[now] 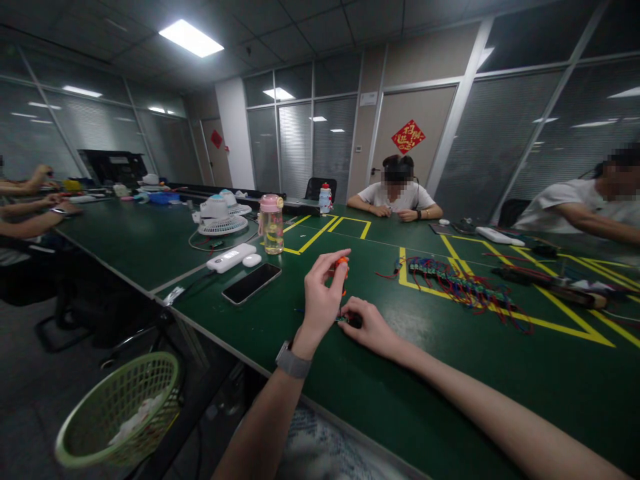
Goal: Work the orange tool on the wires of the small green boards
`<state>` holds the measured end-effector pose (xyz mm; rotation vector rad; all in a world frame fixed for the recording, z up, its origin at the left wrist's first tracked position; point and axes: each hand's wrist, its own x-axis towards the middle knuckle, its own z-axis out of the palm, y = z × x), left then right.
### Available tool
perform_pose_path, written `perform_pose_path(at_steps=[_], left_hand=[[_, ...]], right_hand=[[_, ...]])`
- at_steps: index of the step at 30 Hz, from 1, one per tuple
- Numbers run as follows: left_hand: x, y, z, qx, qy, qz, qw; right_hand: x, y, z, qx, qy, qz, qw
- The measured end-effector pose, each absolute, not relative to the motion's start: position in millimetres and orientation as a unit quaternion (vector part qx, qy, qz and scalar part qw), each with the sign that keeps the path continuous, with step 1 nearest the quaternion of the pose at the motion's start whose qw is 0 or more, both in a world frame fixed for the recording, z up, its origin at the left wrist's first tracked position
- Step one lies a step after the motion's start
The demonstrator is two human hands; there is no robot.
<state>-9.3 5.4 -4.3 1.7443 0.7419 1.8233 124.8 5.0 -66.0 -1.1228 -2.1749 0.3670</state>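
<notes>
My left hand (321, 293), with a watch on its wrist, is raised just over the table, thumb and fingers closed round a slim orange tool (343, 261) that stands upright. Most of the tool is hidden by the hand, so its kind is unclear. Low on the tabletop, my right hand (369, 325) pinches a small green circuit board (341, 319) at its edge. The board lies right below the orange tool; whether the two touch cannot be seen.
A phone (252, 283), a white power strip (231, 258) and a pink-lidded bottle (271, 225) stand to the left. Rows of wired circuit boards (457, 283) lie right. White fans (220, 215) sit further back. A green basket (120, 407) is on the floor. Co-workers sit around the table.
</notes>
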Motion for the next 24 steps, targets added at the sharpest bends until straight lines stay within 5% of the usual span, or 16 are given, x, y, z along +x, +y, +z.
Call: perform_pose_path(at_steps=[4, 9, 14, 18, 24], left_hand=[[-10.9, 3.1, -1.5, 0.638, 0.299, 0.687, 0.182], [-10.3, 4.6, -2.2, 0.646, 0.226, 0.660, 0.309], [-10.5, 3.3, -1.5, 0.663, 0.270, 0.660, 0.230], [-9.9, 0.8, -0.8, 0.681, 0.217, 0.633, 0.297], [-10.8, 1.7, -1.3, 0.671, 0.275, 0.662, 0.191]], right_hand=[[124.8, 4.4, -64.5, -0.428, -0.831, 0.140, 0.327], [125.4, 6.0, -67.5, -0.420, -0.831, 0.142, 0.336], [125.4, 6.2, -68.9, -0.423, -0.830, 0.141, 0.336], [125.3, 6.3, -69.5, -0.422, -0.830, 0.139, 0.337], [126.5, 7.3, -70.9, -0.416, -0.832, 0.142, 0.338]])
